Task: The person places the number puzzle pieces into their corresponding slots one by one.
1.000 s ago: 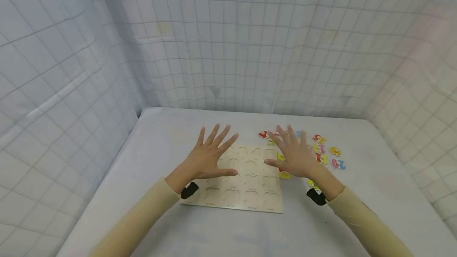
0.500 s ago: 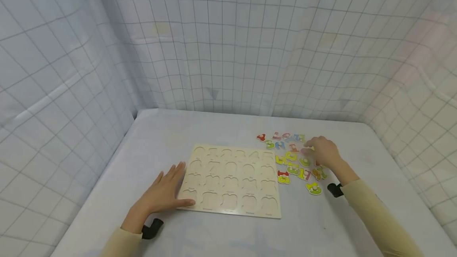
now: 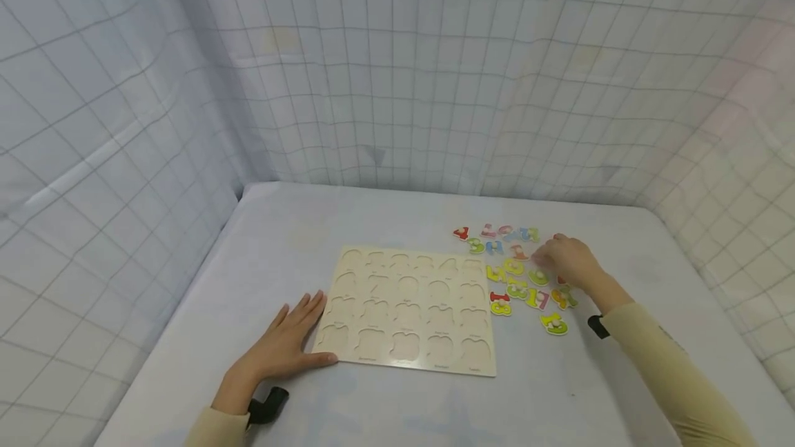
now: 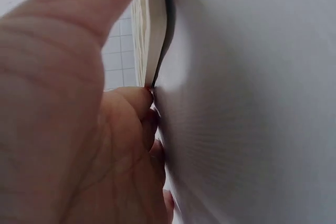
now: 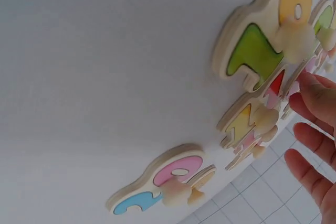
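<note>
White cloth with a dark grid hangs in folds on the left [image 3: 112, 123], across the back [image 3: 397, 88] and on the right [image 3: 733, 123]; the right one has a pinkish tint. Between them a table [image 3: 373, 412] spreads under a plain white cover.

From the left, the left hand [image 3: 282, 347] lies with its fingers straight against the left edge of a pale wooden puzzle board [image 3: 406, 310], the thumb out at the near corner. The board lies flat at the middle of the table. Its long axis runs left to right, the right end slightly nearer the person; its recesses stand in four rows.

Touching or just beside its right edge, number pieces [image 3: 517, 287] are scattered, pointing various ways. A red-and-yellow piece [image 3: 500, 304] has its long axis running away from the person; a yellow-and-green piece [image 3: 554, 323] slants, right end nearer. Farthest right, the right hand [image 3: 571, 264] reaches among the pieces, thumb and forefinger close together at a pink one [image 5: 294, 88]; whether they grip it I cannot tell.
</note>
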